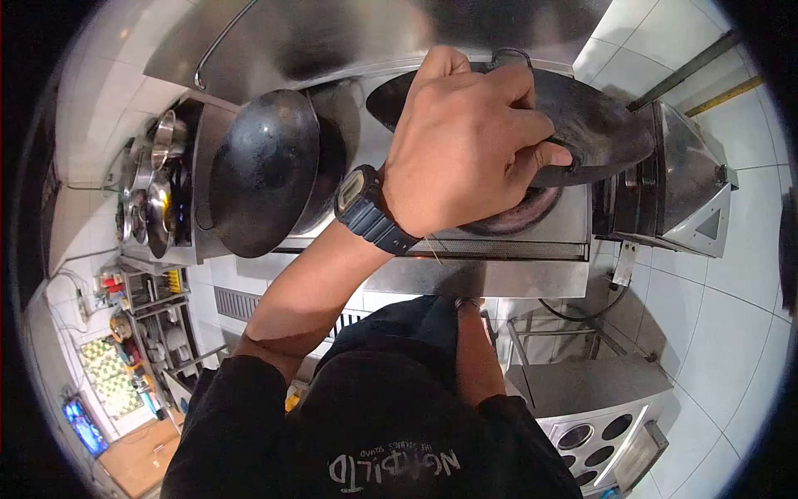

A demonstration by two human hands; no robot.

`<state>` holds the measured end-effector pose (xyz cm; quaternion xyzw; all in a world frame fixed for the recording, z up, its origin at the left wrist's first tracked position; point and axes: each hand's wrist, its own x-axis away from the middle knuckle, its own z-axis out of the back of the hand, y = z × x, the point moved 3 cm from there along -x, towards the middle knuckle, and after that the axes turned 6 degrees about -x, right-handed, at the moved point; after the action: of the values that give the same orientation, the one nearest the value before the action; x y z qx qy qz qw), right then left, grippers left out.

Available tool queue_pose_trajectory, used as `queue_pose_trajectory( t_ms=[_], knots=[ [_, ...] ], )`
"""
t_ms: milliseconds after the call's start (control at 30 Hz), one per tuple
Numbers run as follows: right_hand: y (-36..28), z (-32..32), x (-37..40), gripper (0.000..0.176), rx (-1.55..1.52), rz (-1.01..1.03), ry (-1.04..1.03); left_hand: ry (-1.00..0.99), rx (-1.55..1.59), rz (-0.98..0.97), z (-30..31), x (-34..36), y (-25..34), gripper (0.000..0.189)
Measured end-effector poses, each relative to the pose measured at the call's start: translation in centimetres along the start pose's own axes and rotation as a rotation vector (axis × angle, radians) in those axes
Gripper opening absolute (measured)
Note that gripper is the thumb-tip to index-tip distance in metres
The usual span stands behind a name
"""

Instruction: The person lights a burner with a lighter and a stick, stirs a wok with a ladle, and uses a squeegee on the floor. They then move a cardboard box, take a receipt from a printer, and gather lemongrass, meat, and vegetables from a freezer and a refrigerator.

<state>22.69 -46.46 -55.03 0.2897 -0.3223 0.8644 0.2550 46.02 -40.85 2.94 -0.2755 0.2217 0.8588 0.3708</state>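
My left hand [478, 137], with a dark digital watch [370, 212] on its wrist, is closed in front of a large dark wok [594, 125]. Its fingers are curled and the thumb tip lies over the wok's near rim. What the fingers hold, if anything, is hidden. One loop handle [511, 56] shows at the wok's far side. Below the near rim, part of a round burner opening [519, 216] is visible in the steel stove [490, 277]. My right forearm hangs beside my body, a band at its wrist; the hand is hidden beyond the stove's front edge.
Another dark wok [266, 170] stands tilted on the left. Metal bowls [166, 137] and pans sit farther left, above a rack of dishes [170, 333]. A steel box-shaped unit [686, 179] is at the right. At lower right stands a steel unit with round openings [594, 399].
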Motion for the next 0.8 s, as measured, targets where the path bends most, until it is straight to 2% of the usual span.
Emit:
queue_pose_trajectory(
  t_ms=[533, 800],
  knots=[
    [-0.26, 0.16, 0.05, 0.041, 0.025, 0.005, -0.036, -0.077, 0.02, -0.019, -0.13, 0.03, 0.41, 0.016],
    [0.06, 0.08, 0.03, 0.042, 0.038, 0.004, -0.052, -0.08, 0.039, 0.046, -0.19, -0.51, 0.16, 0.014]
  ],
)
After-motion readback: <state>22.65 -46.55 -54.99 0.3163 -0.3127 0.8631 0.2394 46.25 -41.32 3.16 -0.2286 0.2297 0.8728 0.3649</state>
